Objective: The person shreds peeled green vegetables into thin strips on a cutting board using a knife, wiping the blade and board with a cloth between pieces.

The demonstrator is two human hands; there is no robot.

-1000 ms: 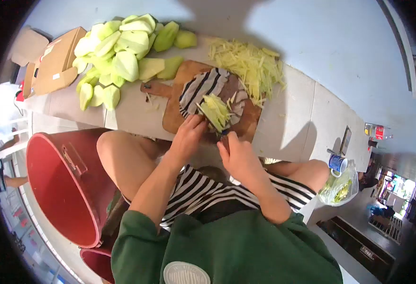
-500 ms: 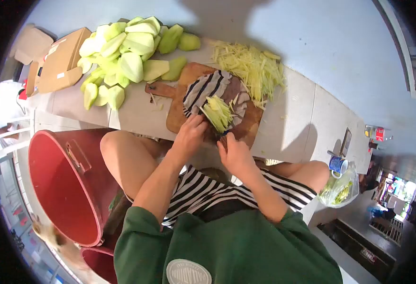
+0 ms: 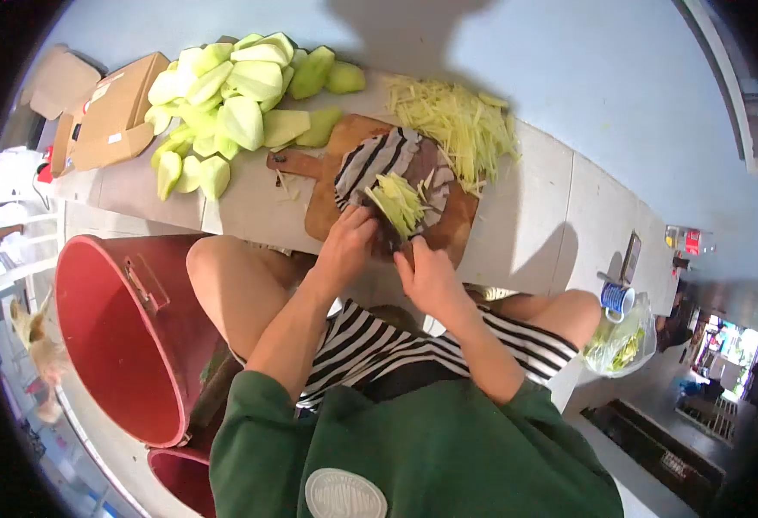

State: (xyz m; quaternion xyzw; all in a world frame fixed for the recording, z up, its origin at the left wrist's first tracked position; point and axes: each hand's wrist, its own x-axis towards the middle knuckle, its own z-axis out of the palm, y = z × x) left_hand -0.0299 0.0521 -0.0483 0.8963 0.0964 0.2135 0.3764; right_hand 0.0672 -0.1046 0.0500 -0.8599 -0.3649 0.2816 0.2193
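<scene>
My right hand [image 3: 431,274] is wrapped round a knife handle; the blade is blurred near the pale green strips [image 3: 397,204]. My left hand [image 3: 345,246] has its fingers bent together at the near left side of those strips, and what they press on is hidden. The strips lie on a striped cloth [image 3: 370,164] spread over a wooden cutting board [image 3: 320,216]. A heap of thin shreds [image 3: 457,125] sits just beyond the board's right side. Peeled green pieces [image 3: 254,79] are piled at the back left.
An open cardboard box [image 3: 116,112] stands at the far left of the table [image 3: 530,216]. Below it is a large red bin [image 3: 120,345]. On the right are a blue mug [image 3: 616,299], a phone-like object [image 3: 630,257] and a plastic bag [image 3: 625,350] of green scraps.
My right hand and the knife have shifted slightly at the strips. My left hand stays nearly in place. A blurred animal shape now shows at the far left, beside the red bin.
</scene>
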